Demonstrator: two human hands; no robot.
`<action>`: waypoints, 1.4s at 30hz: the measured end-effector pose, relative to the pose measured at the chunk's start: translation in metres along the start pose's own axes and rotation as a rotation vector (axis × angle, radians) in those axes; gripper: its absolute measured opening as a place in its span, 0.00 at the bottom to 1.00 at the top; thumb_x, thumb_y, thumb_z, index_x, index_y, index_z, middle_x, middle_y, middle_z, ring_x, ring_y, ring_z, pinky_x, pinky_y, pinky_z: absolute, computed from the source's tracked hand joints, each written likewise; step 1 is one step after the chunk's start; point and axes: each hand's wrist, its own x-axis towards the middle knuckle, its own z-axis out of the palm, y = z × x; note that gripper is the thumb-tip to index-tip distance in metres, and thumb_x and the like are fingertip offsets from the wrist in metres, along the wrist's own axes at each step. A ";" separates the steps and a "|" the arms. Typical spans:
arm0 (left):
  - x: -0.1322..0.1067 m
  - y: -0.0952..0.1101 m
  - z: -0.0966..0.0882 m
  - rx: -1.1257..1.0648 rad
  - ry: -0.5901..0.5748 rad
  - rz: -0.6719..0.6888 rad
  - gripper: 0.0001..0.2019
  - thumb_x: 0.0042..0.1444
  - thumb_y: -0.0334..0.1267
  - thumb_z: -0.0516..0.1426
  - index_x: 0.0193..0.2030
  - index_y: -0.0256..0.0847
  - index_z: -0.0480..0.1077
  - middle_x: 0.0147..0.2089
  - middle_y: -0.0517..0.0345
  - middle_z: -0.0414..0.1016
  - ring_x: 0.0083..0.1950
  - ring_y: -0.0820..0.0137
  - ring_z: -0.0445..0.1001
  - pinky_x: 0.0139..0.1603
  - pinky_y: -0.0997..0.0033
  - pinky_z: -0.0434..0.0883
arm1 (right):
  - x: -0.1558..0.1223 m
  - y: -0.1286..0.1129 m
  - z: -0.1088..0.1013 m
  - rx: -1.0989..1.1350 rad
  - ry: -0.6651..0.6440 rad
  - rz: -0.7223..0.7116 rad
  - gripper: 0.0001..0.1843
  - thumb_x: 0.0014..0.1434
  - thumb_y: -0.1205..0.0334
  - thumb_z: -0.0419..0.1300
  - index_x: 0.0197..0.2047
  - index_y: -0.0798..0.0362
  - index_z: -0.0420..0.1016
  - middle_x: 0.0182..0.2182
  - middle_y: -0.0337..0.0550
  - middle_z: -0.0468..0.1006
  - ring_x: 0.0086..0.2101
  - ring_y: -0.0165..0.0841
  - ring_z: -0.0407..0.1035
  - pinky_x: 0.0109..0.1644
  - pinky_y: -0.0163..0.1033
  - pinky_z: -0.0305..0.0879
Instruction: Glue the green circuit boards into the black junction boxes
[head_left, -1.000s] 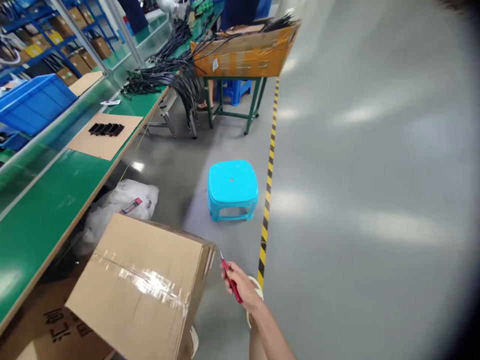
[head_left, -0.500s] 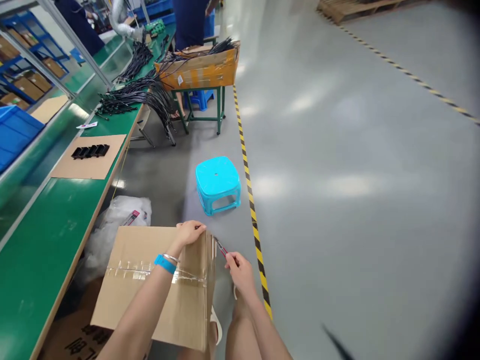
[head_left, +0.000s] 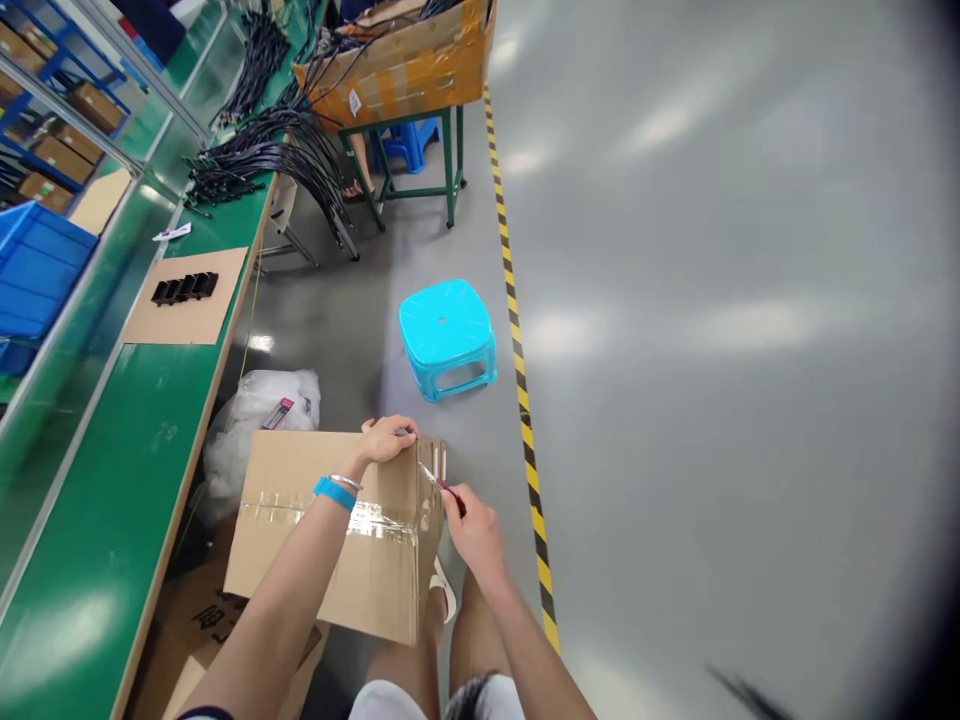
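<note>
A taped cardboard box (head_left: 315,540) rests in front of my knees, sealed with a strip of clear tape across its top. My left hand (head_left: 388,438), with a blue wristband, grips the box's far right corner. My right hand (head_left: 469,525) is closed round a red-handled knife (head_left: 442,484), whose blade tip touches the box's right edge near the tape.
A turquoise plastic stool (head_left: 447,335) stands on the grey floor beyond the box. A yellow-black floor line (head_left: 525,420) runs past it. The green workbench (head_left: 105,480) on the left carries a cardboard sheet with black parts (head_left: 184,289). A white plastic bag (head_left: 259,415) lies under it.
The view has tilted down toward the box. My left hand came in and took the box's corner, and my right hand brought the knife blade up to the box's right edge.
</note>
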 end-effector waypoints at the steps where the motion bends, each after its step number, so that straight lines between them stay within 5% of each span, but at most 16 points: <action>1: 0.001 -0.001 -0.001 -0.001 -0.019 0.000 0.15 0.64 0.45 0.53 0.49 0.38 0.71 0.54 0.50 0.70 0.60 0.61 0.65 0.66 0.45 0.52 | -0.002 0.001 -0.001 -0.006 -0.025 -0.011 0.21 0.66 0.45 0.46 0.36 0.50 0.71 0.26 0.41 0.73 0.26 0.31 0.63 0.34 0.36 0.53; 11: 0.001 0.005 0.000 0.080 -0.045 -0.037 0.18 0.61 0.51 0.55 0.49 0.40 0.70 0.55 0.51 0.68 0.61 0.58 0.62 0.65 0.42 0.49 | -0.042 0.024 -0.006 -0.003 -0.236 -0.073 0.19 0.65 0.46 0.46 0.32 0.50 0.67 0.22 0.39 0.69 0.24 0.32 0.63 0.31 0.35 0.55; 21: -0.002 0.015 0.004 0.208 -0.037 -0.063 0.21 0.58 0.49 0.58 0.54 0.40 0.67 0.58 0.49 0.64 0.64 0.54 0.56 0.66 0.40 0.47 | -0.112 0.018 0.008 0.024 -0.174 0.001 0.19 0.65 0.47 0.45 0.33 0.47 0.70 0.25 0.42 0.73 0.24 0.35 0.67 0.29 0.38 0.59; 27: 0.002 0.009 0.002 0.214 -0.076 -0.043 0.24 0.58 0.50 0.58 0.56 0.39 0.66 0.59 0.48 0.64 0.65 0.53 0.56 0.66 0.39 0.47 | -0.080 0.008 0.012 -0.047 -0.023 0.084 0.22 0.65 0.44 0.44 0.39 0.49 0.71 0.29 0.46 0.75 0.28 0.38 0.68 0.32 0.39 0.58; 42: 0.001 0.007 0.004 0.216 -0.061 -0.014 0.23 0.58 0.48 0.59 0.56 0.38 0.66 0.58 0.48 0.64 0.63 0.53 0.58 0.64 0.38 0.50 | -0.077 0.019 0.008 -0.161 -0.148 -0.134 0.22 0.65 0.47 0.44 0.32 0.51 0.70 0.24 0.42 0.72 0.26 0.33 0.66 0.31 0.35 0.58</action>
